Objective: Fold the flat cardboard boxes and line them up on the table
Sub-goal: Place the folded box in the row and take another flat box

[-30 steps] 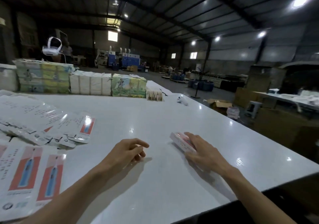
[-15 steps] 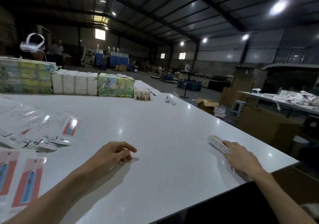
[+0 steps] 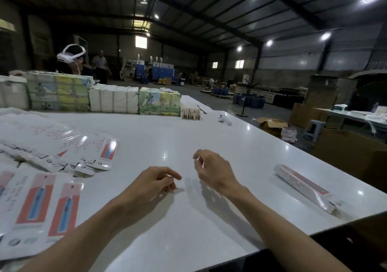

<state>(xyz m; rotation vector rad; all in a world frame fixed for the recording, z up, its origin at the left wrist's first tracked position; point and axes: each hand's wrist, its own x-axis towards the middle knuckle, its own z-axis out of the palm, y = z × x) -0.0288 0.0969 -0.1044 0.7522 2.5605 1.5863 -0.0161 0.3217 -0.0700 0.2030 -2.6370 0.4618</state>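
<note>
One folded box [image 3: 303,184] is seen lying on its side near the right edge of the table [image 3: 188,137], well apart from both hands. No other folded box is seen beside it, so the row is judged to be only at its start. The flat boxes [image 3: 48,206] are spread over the left part of the table. Some are overlapped in a loose fan further back, and the nearest are laid face up near the left forearm.

The left hand [image 3: 156,182] is rested on the table with its fingers loosely curled, and nothing is held in it. The right hand [image 3: 212,168] is raised a little over the table, near the left, with its fingers likewise bent and relaxed. Its fingertips are blurred, so it can only be said that nothing appears to be pinched there.

The step in hand is judged to be the gap between boxes: one is finished and placed, and the next is not yet picked up. For the next move a single flat box would need to be drawn off the left spread. The sheets look thin, glossy and overlapped, so one would have to be separated from those under it. It would then be opened up, its end flaps tucked in, and be set just beside the folded box, parallel to it.
</note>
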